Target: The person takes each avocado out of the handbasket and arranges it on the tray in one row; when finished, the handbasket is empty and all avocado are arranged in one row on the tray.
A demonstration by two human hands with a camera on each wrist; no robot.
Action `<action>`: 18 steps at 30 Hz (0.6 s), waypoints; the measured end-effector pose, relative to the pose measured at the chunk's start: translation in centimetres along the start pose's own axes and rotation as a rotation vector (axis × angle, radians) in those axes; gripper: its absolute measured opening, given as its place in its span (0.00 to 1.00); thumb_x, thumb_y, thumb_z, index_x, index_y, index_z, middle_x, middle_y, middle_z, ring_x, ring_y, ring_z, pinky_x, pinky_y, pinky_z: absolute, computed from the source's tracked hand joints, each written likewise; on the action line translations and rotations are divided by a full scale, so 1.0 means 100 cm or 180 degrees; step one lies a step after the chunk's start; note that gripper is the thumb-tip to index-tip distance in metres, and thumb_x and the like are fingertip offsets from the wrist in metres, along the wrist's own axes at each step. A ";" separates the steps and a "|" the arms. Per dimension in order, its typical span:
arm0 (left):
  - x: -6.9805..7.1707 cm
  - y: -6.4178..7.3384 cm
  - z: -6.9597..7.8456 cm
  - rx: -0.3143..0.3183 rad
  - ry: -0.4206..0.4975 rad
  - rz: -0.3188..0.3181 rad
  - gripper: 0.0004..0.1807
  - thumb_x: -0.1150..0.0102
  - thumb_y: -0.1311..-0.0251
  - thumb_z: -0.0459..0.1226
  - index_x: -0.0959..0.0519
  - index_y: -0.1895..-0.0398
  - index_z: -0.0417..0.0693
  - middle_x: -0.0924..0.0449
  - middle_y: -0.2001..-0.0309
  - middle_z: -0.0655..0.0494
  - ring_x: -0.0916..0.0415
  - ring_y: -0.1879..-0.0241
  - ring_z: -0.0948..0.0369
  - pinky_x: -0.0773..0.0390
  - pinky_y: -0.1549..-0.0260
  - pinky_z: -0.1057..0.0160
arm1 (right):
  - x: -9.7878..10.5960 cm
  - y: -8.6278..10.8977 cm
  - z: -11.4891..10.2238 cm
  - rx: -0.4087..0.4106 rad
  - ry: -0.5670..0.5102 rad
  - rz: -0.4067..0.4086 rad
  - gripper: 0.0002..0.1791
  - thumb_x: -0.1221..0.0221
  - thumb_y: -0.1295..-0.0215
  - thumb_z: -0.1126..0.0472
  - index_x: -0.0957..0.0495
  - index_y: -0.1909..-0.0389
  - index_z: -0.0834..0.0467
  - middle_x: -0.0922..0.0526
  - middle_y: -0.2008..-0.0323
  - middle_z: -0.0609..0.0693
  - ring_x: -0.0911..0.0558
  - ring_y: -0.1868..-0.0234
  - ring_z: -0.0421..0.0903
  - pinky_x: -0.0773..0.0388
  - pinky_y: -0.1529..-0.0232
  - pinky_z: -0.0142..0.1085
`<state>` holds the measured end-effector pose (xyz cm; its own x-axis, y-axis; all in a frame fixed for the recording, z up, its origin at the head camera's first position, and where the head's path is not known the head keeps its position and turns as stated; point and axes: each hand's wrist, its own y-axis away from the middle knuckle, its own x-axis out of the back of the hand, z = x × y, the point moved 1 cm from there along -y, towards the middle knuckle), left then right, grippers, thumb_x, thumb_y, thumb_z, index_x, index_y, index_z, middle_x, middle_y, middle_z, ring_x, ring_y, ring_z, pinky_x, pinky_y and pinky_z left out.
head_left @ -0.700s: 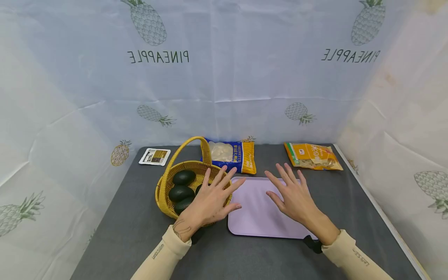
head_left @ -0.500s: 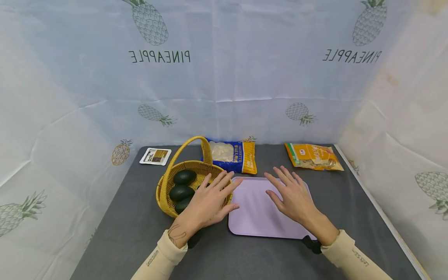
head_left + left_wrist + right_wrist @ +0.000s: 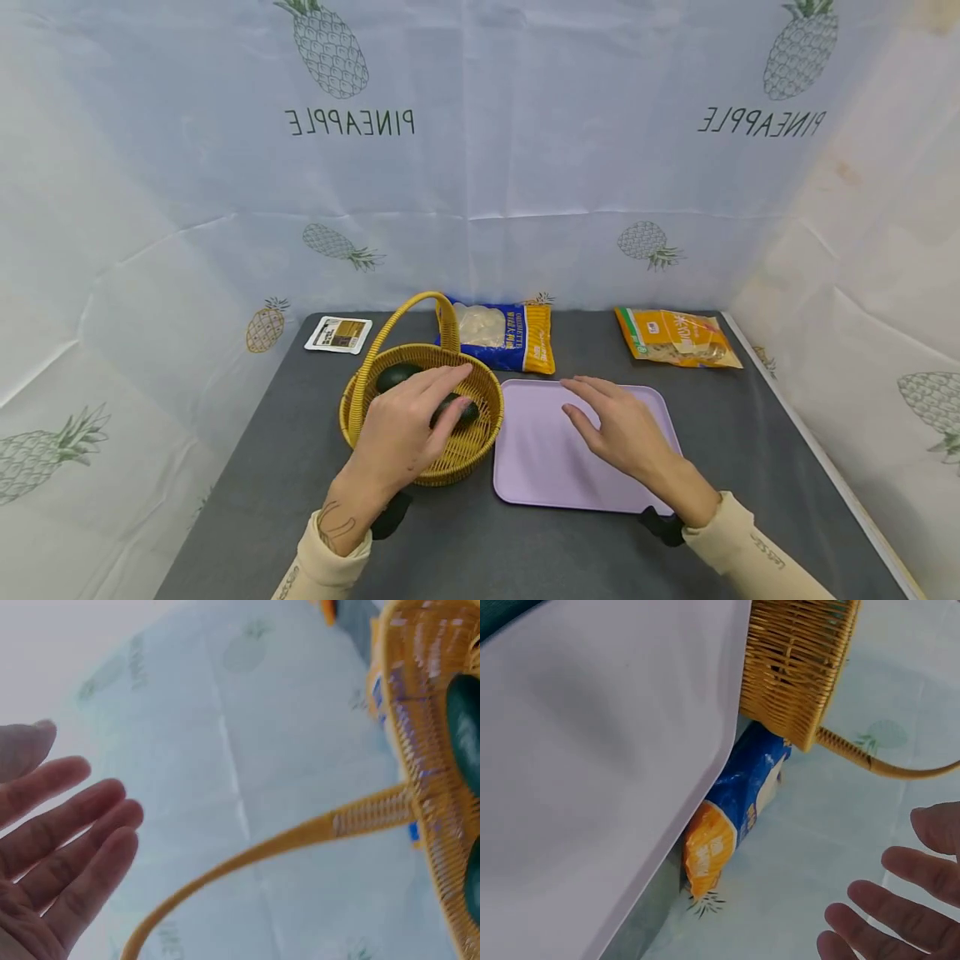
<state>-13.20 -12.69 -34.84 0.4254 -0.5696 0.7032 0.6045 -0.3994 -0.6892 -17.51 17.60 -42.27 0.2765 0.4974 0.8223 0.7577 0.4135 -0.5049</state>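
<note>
If I'm going for the avocado (image 3: 470, 414) near 3 o'clock in the wicker basket (image 3: 450, 475), imo the trick is dropping straight down, cupping its middle gently and staying clear of the handle (image 3: 426, 296) arching over the 11 o'clock side. My left hand (image 3: 397, 425) hovers there half-open, thumb apart, holding nothing; my right hand (image 3: 626, 425), loosely bent and also empty, hangs over the lilac tray (image 3: 540, 479) at the basket's 3 o'clock.
</note>
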 end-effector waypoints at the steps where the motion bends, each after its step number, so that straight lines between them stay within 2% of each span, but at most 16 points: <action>1: 0.004 0.000 -0.001 0.0030 0.0023 0.0088 0.21 0.31 0.37 0.39 0.18 0.40 0.48 0.14 0.48 0.53 0.15 0.49 0.57 0.15 0.52 0.55 | 0.000 -0.001 -0.001 -0.0014 -0.0020 0.0006 0.22 0.32 0.35 0.54 0.18 0.41 0.54 0.14 0.47 0.53 0.13 0.49 0.53 0.14 0.52 0.50; 6: 0.022 0.000 -0.009 0.0166 0.0166 0.0621 0.20 0.32 0.38 0.33 0.17 0.42 0.45 0.15 0.48 0.51 0.17 0.46 0.54 0.18 0.46 0.55 | 0.001 -0.007 -0.007 -0.0018 -0.0108 0.0061 0.21 0.33 0.34 0.55 0.18 0.42 0.53 0.13 0.48 0.50 0.13 0.50 0.50 0.14 0.54 0.48; 9: 0.029 0.002 -0.017 0.0275 0.0179 0.0946 0.19 0.34 0.38 0.30 0.17 0.43 0.43 0.16 0.46 0.48 0.20 0.43 0.51 0.23 0.40 0.58 | 0.000 -0.011 -0.010 -0.0015 -0.0148 0.0095 0.20 0.33 0.34 0.55 0.17 0.42 0.54 0.13 0.49 0.51 0.13 0.51 0.50 0.14 0.55 0.47; 11: 0.032 0.004 -0.023 0.0418 0.0185 0.1099 0.19 0.34 0.38 0.29 0.17 0.43 0.42 0.17 0.45 0.46 0.22 0.42 0.49 0.27 0.36 0.62 | 0.000 -0.013 -0.013 -0.0016 -0.0175 0.0098 0.19 0.33 0.33 0.55 0.17 0.43 0.54 0.13 0.49 0.51 0.13 0.52 0.50 0.14 0.55 0.46; 14: 0.033 0.012 -0.031 0.0688 0.0212 0.1203 0.20 0.35 0.38 0.28 0.18 0.42 0.43 0.18 0.44 0.45 0.22 0.42 0.49 0.31 0.35 0.71 | -0.001 -0.016 -0.016 -0.0019 -0.0198 0.0067 0.19 0.33 0.34 0.55 0.17 0.43 0.53 0.13 0.50 0.51 0.12 0.53 0.48 0.13 0.57 0.44; 18: 0.030 0.022 -0.040 0.0994 0.0353 0.1220 0.20 0.36 0.36 0.28 0.18 0.41 0.44 0.15 0.48 0.46 0.18 0.51 0.53 0.28 0.45 0.79 | -0.004 -0.021 -0.020 -0.0039 -0.0250 -0.0006 0.20 0.33 0.34 0.55 0.17 0.42 0.52 0.13 0.50 0.50 0.12 0.55 0.46 0.13 0.58 0.42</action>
<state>-13.30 -18.17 -34.88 0.5924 -0.7128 0.3755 0.5986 0.0776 -0.7973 -18.02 15.02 -41.00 0.2281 0.5551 0.7999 0.7654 0.4055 -0.4997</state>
